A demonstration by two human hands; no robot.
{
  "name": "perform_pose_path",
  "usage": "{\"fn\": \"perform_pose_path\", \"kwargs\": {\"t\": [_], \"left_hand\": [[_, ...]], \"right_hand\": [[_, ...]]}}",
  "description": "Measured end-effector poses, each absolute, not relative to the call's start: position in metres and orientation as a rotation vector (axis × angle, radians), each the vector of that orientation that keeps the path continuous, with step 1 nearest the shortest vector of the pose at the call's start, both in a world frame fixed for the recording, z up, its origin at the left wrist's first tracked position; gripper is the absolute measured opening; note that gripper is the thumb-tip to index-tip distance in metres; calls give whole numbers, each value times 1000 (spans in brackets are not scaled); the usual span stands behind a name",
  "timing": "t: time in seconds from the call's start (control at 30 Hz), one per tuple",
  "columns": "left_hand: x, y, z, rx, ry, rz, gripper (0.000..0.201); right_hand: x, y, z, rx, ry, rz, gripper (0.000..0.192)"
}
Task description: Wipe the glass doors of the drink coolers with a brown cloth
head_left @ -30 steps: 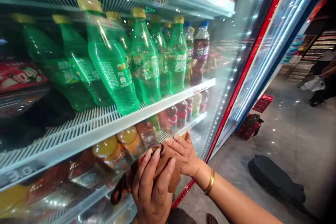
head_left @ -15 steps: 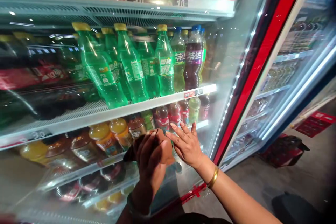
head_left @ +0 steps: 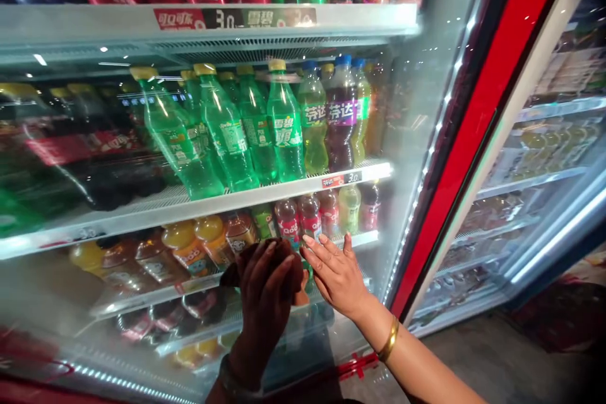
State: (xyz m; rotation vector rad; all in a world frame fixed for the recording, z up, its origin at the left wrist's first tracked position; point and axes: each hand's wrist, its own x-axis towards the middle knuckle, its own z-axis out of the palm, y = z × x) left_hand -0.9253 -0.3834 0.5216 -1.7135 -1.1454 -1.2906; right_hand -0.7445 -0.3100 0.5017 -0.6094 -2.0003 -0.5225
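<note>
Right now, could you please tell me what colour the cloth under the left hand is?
Brown; the cloth shows best in the head view.

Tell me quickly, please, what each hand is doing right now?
Left hand: closed on a brown cloth against the glass door.
Right hand: open, flat on the glass, holding nothing.
</note>
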Motion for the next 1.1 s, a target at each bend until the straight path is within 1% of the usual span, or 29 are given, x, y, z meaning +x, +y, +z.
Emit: {"fn": "perform_pose_path", "kwargs": {"t": [0.07,0.17,0.23,0.3,0.37,0.4,0.47,0.53,0.6,0.67,0.73,0.8,0.9,0.97,1.03,1.1], "left_hand": [[-927,-384,528,-1626,-1162,-1375,46],[-916,-384,512,-1601,-1233,-1450,48],[-903,-382,496,-1679,-1270,-1456,43],[-890,-380,486,-1764,-1281,-1490,43],[-880,-378,484,-1813,-1294,-1530,48],[-876,-378,485,-1840,-1299,-1531,53],[-868,-379,490,-1937,-1320,-1481,64],[-860,-383,497,-2101,-1358,-1371,70],[-851,-387,505,-2258,-1383,-1280,71],[-843,-390,513,-2344,-1362,-1260,69],[-838,-391,519,-2380,-1323,-1305,68],[-836,-392,520,-2382,-1289,-1405,68],[-843,-393,511,-2313,-1268,-1564,66],[-855,-395,500,-2205,-1354,-1646,62],[-869,-395,489,-2075,-1505,-1716,58],[-879,-395,483,-1989,-1577,-1759,53]], "right_hand": [[-744,-308,501,-596,-1992,-516,49],[-746,-309,499,-576,-1963,-458,52],[-746,-315,497,-552,-1939,-365,63],[-745,-326,492,-487,-1903,-249,78],[-740,-337,485,-411,-1874,-168,89],[-737,-341,480,-393,-1862,-146,91],[-733,-346,467,-434,-1850,-123,86],[-730,-345,452,-545,-1835,-130,78],[-729,-340,439,-668,-1800,-157,75],[-731,-336,433,-785,-1754,-151,77],[-734,-331,439,-836,-1713,-123,77],[-738,-327,457,-778,-1639,-153,76],[-743,-320,491,-648,-1493,-267,76],[-748,-320,504,-629,-1494,-321,73],[-755,-325,503,-638,-1575,-360,70],[-762,-332,489,-667,-1660,-392,67]]}}
